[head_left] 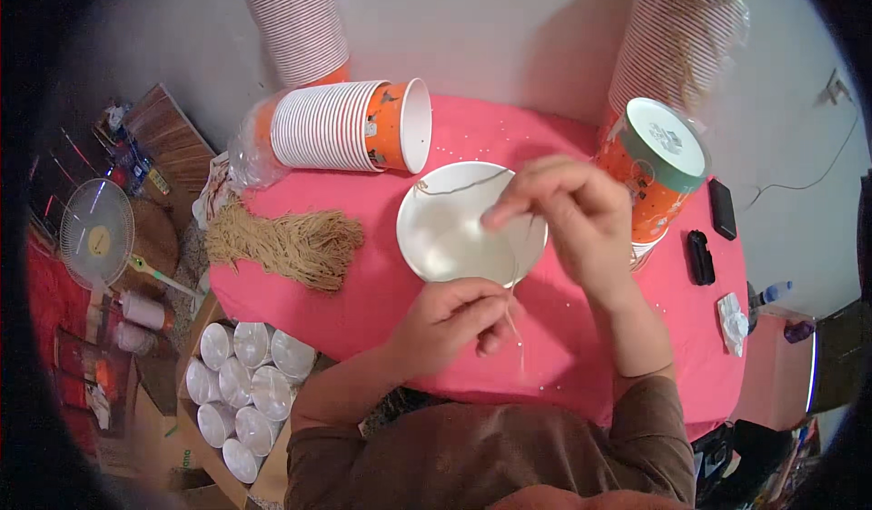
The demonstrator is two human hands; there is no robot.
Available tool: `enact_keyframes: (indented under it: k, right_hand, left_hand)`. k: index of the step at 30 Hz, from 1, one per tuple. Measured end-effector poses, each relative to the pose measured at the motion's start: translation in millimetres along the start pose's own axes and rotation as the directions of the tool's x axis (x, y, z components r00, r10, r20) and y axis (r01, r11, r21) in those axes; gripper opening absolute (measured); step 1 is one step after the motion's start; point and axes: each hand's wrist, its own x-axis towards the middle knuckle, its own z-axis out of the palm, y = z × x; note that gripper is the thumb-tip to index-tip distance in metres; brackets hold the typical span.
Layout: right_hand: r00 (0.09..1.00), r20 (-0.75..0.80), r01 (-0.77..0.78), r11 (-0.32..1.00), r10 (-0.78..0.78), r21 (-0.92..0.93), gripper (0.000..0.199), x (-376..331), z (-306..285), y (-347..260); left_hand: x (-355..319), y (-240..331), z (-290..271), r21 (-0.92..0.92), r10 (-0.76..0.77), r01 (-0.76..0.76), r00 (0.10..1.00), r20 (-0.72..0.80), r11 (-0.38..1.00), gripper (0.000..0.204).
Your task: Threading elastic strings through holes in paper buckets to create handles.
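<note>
My left hand pinches a thin tan string just below a white round bowl or tub. The string's loose end dangles beneath those fingers. Above and to the right, my right hand hangs over the tub's right side, thumb and fingers closed on the string's upper part; its fingertips are slightly blurred. Along the tub's far inner side runs a dark strand, reaching toward the right hand. At the left lies a thick bundle of tan strings on the pink cloth.
Orange paper tubs with white rims lie in a stack at the back left. Another orange tub stands upside down at the right, near a black case and crumpled tissue. A carton of clear cups sits lower left. Small white beads dot the pink cloth.
</note>
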Motion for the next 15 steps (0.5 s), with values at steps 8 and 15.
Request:
enact_keyframes:
  k: [8,15]
  right_hand:
    - [0.977,-0.032,-0.206,0.973,0.210,0.109,0.018,-4.0,1.3,13.3]
    - [0.992,0.066,-0.112,0.992,0.108,0.061,0.020,6.1,19.3,-5.7]
  left_hand:
    - [-12.3,5.6,-25.4,-0.003,0.126,-0.126,0.991,-0.055,0.992,0.021]
    - [22.1,11.2,-10.1,-0.090,0.169,-0.174,0.984,-0.058,0.981,0.030]
